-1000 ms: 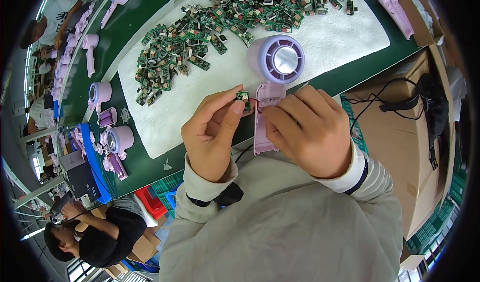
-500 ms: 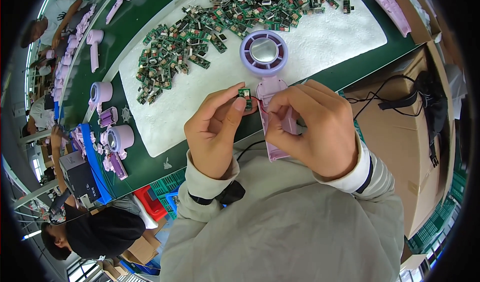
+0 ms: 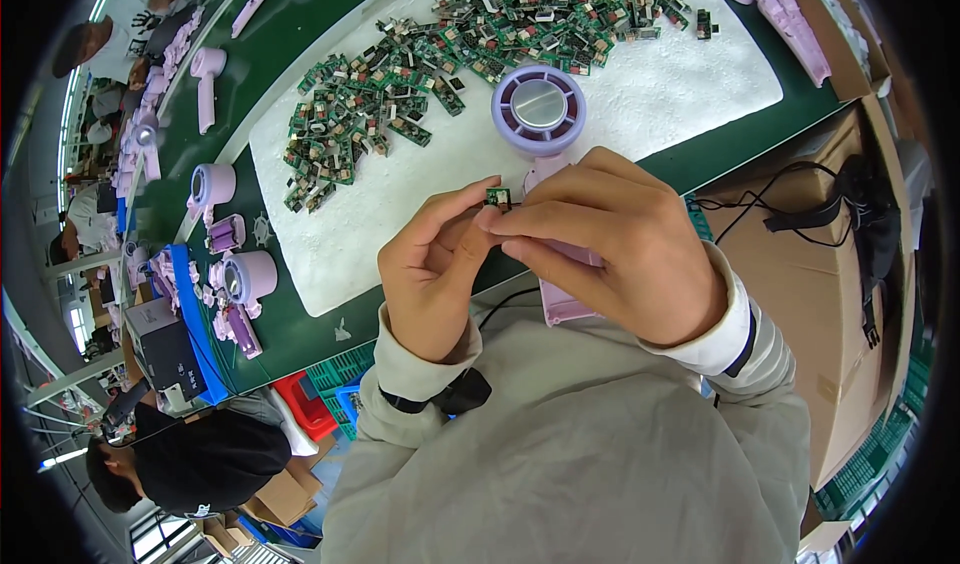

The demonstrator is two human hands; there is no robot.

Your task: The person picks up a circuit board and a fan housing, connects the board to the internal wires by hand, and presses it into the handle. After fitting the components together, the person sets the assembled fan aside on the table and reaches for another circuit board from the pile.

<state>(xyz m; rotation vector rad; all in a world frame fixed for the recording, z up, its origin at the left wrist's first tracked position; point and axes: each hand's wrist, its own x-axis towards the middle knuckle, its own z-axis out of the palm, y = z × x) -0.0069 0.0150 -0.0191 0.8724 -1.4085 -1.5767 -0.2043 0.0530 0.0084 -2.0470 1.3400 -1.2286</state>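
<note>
Between its thumb and index finger my left hand (image 3: pixel 437 264) pinches a small green circuit board (image 3: pixel 498 197). The fingers of my right hand (image 3: pixel 620 239) reach across to the board, tips together at its lower edge by my left thumb. Whether they grip a wire there is hidden. Under my right hand lies a handheld fan with a purple round head (image 3: pixel 540 111) and an opened pink handle (image 3: pixel 563 307); the hand covers most of the handle. Beyond my hands, a heap of green circuit boards (image 3: pixel 400 94) spreads over a white foam sheet (image 3: pixel 330 254).
At right stands a cardboard box (image 3: pixel 790 264) with black cables and a strap (image 3: pixel 860 234) over it. More purple fans (image 3: pixel 247 276) and a blue bin (image 3: pixel 197 324) are on the green table at left. A person in black (image 3: pixel 215 464) sits at lower left; others work farther off.
My right hand has moved left from the fan handle to the board in my left hand. Its fingers now cover part of the board and the red wire seen before.
</note>
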